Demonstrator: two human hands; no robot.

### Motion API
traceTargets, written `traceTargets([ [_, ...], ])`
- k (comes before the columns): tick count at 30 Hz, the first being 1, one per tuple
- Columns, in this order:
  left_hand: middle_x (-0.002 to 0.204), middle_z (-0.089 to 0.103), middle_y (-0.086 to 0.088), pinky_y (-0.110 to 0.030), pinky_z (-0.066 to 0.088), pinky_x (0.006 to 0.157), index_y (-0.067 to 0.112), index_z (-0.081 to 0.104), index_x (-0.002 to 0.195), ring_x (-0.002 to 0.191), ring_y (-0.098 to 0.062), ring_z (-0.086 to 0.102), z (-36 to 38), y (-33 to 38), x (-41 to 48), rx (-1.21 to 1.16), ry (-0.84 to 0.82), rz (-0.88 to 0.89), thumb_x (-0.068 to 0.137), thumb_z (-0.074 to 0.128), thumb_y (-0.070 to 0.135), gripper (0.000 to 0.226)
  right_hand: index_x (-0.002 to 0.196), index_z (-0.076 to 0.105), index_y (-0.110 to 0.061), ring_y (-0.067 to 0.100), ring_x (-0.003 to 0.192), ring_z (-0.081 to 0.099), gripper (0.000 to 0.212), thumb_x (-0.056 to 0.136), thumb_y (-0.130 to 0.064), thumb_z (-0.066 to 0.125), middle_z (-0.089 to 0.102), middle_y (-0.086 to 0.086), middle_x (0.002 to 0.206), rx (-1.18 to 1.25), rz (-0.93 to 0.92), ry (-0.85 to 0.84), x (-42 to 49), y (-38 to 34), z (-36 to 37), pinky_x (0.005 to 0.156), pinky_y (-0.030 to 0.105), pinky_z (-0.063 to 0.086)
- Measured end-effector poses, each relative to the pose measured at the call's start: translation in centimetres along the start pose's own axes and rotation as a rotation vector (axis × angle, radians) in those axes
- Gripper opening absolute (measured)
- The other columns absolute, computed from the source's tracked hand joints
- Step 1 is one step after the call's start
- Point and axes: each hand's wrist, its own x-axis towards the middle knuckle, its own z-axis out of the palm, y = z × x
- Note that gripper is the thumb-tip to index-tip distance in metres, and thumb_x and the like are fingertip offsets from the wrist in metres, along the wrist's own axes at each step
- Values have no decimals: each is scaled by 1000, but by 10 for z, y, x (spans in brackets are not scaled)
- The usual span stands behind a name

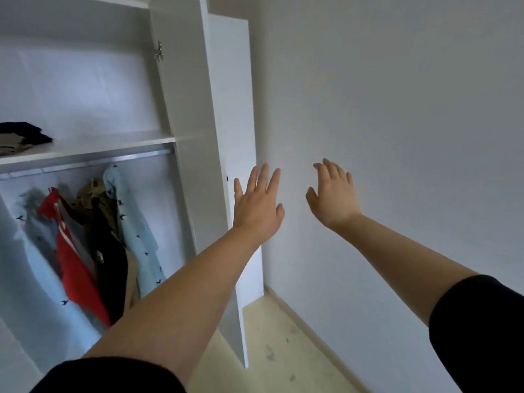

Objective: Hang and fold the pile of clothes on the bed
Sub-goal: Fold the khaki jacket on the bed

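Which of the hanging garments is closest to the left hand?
The pale blue bird-print garment, rightmost on the rail; the red garment and black garment hang farther left.

Folded clothes [19, 137] on the shelf [113, 143]: cut off by the left edge. Hanging garments [73, 265]: motion-blurred, hangers indistinguishable. Wardrobe door [229, 95]: lower part partly hidden by the left forearm [184, 285]. Black sleeves [479, 330]: cropped by the frame edges.

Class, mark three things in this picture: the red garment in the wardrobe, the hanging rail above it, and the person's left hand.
red garment [75, 268], head view, middle of its hanging cloth.
hanging rail [85, 165], head view, bare stretch of the bar.
left hand [256, 211], head view, back of the hand.
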Motion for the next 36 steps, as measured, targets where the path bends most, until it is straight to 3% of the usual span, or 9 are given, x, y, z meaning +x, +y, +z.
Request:
traceTargets([
  [12, 161, 0, -6, -54, 1, 115, 20, 3, 153, 147, -23, -2, 45, 317, 25, -258, -55, 392, 95, 39, 36, 69, 147, 25, -9, 28, 146, 11, 57, 95, -26, 43, 17, 13, 158, -314, 344, -6, -139, 284, -106, 118, 46, 11],
  [20, 161, -5, -7, -51, 1, 116, 19, 2, 153, 148, -24, -5, 123, 527, 3, -389, -122, 535, 96, 40, 36, 71, 146, 29, -5, 32, 147, 8, 61, 91, -18, 51, 14, 18, 158, -416, 391, -31, -230, 462, -112, 118, 47, 6],
  [25, 161, -2, -8, -51, 5, 116, 17, 3, 153, 148, -25, -3, 187, 589, -28, -464, -202, 554, 92, 47, 30, 76, 142, 37, 1, 35, 145, 16, 67, 80, -10, 62, 24, 22, 154, -503, 300, -93, -284, 527, -80, 115, 51, 11],
  [29, 160, 2, -11, -53, 11, 116, 15, 10, 153, 148, -28, 1, 234, 615, -62, -492, -277, 561, 89, 54, 29, 79, 140, 38, 1, 29, 145, 9, 68, 76, -8, 59, 25, 21, 154, -511, 265, -48, -322, 557, -51, 114, 53, 12],
  [33, 158, 12, -19, -55, 21, 111, 10, 24, 150, 146, -35, 13, 276, 633, -96, -564, -186, 580, 78, 69, 19, 85, 140, 33, -2, 28, 146, 6, 66, 77, -8, 50, 24, 22, 154, -469, 256, -11, -367, 571, -8, 115, 52, 7],
  [36, 157, 14, -19, -56, 23, 110, 10, 25, 147, 145, -35, 14, 315, 647, -125, -616, -93, 604, 73, 71, 12, 88, 139, 33, -3, 27, 146, 6, 67, 74, -6, 48, 25, 22, 153, -456, 275, 23, -404, 583, 28, 114, 52, 7],
])
